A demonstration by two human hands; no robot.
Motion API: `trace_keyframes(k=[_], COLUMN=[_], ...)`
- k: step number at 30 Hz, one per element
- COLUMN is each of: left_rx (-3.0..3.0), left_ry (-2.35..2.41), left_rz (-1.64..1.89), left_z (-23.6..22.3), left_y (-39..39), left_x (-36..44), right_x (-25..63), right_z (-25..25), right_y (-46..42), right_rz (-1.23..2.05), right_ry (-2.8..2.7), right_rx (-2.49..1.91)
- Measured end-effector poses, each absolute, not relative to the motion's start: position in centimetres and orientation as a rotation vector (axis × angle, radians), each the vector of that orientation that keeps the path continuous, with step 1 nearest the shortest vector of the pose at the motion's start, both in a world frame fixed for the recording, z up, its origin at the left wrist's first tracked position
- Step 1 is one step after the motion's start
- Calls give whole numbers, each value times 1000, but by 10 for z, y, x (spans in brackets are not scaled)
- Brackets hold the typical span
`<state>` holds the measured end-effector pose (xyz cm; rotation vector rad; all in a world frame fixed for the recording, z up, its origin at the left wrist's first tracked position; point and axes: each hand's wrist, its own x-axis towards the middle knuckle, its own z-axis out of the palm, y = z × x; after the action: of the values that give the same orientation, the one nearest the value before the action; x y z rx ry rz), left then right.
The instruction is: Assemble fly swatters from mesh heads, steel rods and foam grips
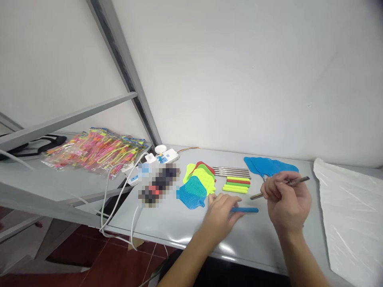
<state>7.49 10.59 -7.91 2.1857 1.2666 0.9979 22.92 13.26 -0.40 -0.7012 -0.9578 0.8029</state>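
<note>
My left hand [220,213] is closed around the rear end of a blue plastic handle tube [249,210], which points right over the table. In my right hand [289,197] is a short metal rod [301,181], gripped at its middle with both ends sticking out. Left of my hands lie overlapping mesh fly swatter heads, a blue one [193,193] in front and yellow-green [205,179] and red ones [206,167] behind. Several thin metal rods [231,172] lie behind a row of yellow, red and green handle tubes [236,185]. Blue swatter heads [269,165] are spread behind my right hand.
A white plastic sheet [353,223] covers the table's right end. To the left are power strips [169,156] with white cables [110,199] hanging over the edge, and a blurred-out object [160,185]. Bagged colourful goods [98,151] lie on the rack beside a metal post [128,75].
</note>
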Motion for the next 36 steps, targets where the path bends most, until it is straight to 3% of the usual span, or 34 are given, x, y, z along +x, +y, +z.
trace_keyframes(k=[7, 16, 21, 27, 36], left_rx=[1718, 1774, 1948, 2279, 2319], left_ry=[1087, 1023, 1019, 1008, 1119], left_rz=[1574, 1704, 1585, 1241, 1164], left_z=[-67, -62, -74, -86, -93], left_y=[84, 67, 69, 70, 78], left_x=[84, 108, 107, 104, 105], right_x=[213, 204, 227, 222, 204], right_z=[-41, -41, -17, -20, -27], right_y=[92, 67, 45, 27, 29], right_rz=[924, 704, 566, 628, 552], right_ry=[-682, -660, -640, -637, -695], right_rx=[-557, -488, -452, -386, -355])
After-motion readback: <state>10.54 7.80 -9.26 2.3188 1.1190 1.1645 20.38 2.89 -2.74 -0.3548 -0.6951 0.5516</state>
